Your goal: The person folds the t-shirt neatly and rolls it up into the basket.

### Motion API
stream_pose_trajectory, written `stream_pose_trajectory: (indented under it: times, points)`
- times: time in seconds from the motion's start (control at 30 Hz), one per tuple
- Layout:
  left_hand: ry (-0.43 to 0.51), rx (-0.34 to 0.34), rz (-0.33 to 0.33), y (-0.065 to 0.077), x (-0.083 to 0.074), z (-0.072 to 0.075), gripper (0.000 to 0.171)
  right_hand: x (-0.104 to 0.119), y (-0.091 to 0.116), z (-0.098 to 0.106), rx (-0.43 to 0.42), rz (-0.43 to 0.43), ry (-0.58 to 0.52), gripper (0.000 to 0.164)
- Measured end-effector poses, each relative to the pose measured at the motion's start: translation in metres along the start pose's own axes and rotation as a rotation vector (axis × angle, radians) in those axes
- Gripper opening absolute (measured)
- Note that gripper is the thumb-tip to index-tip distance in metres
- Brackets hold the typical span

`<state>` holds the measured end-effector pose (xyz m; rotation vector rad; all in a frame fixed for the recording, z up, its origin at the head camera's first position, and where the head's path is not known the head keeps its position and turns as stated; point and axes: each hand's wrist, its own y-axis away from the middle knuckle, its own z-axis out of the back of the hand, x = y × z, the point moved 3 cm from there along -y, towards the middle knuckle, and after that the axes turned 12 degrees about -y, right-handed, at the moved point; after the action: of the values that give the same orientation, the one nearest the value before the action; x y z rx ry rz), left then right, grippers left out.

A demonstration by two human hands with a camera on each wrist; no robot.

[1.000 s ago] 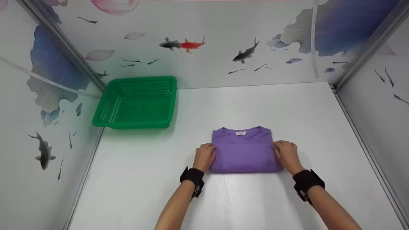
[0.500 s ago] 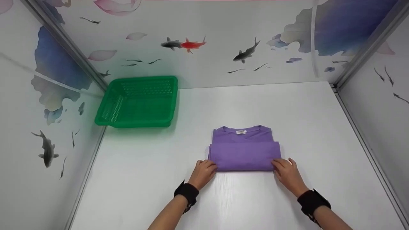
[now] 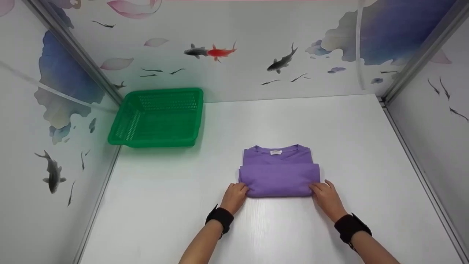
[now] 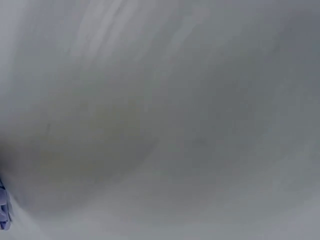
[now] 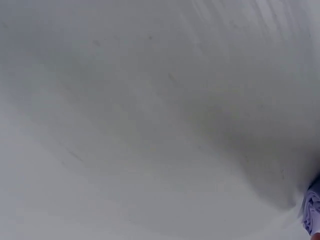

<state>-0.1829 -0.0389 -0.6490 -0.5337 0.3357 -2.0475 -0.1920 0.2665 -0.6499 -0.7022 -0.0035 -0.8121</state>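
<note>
A purple T-shirt [image 3: 278,179], folded into a flat bundle, lies on the white table with its neckline and white label facing away from me. Its lower part is folded up over the chest. My left hand [image 3: 234,198] pinches the near left corner of the fold, thumb underneath out of sight. At the near right corner, my right hand [image 3: 328,198] grips the fold the same way. Only a sliver of the shirt [image 4: 4,207] enters the left wrist view. In the right wrist view, the shirt's layered edge [image 5: 312,210] shows at the lower right, beside a fingertip [image 5: 316,236].
A green plastic basket [image 3: 165,143] with perforated sides stands at the back left of the white table [image 3: 278,234]. Printed walls with fish and petals enclose the table at the back, left and right. Each wrist wears a black strap [image 3: 220,219].
Both hands have slid from the shirt's sides down to its near corners. The folded-up layer now stands out slightly past the shirt's sides. Over the last half second the hands have barely moved.
</note>
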Motion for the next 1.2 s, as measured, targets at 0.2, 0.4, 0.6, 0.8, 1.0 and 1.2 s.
stream_pose_trajectory:
  times: [0.2,0.4,0.6,0.8,1.0,1.2]
  points:
    - [0.11,0.112,0.009,-0.012,0.008,0.011,0.007,0.0,-0.007,0.009,0.072,-0.013,-0.003,0.028]
    - [0.347,0.276,0.03,-0.017,0.025,0.034,0.011,0.009,-0.016,0.027,0.256,-0.135,-0.132,0.019]
    - [0.503,0.381,0.028,-0.024,0.037,0.063,0.012,0.013,-0.031,0.052,0.411,-0.194,-0.325,0.012]
    - [0.641,0.442,0.134,-0.048,0.051,0.064,0.016,-0.003,-0.052,0.057,0.424,-0.354,-0.412,0.014]
    - [0.651,0.423,0.344,-0.07,0.066,0.036,0.019,-0.024,-0.073,0.036,0.272,-0.423,-0.363,0.013]
    - [0.582,0.369,0.489,-0.081,0.066,0.01,0.017,-0.038,-0.086,0.013,0.226,-0.486,-0.261,0.011]
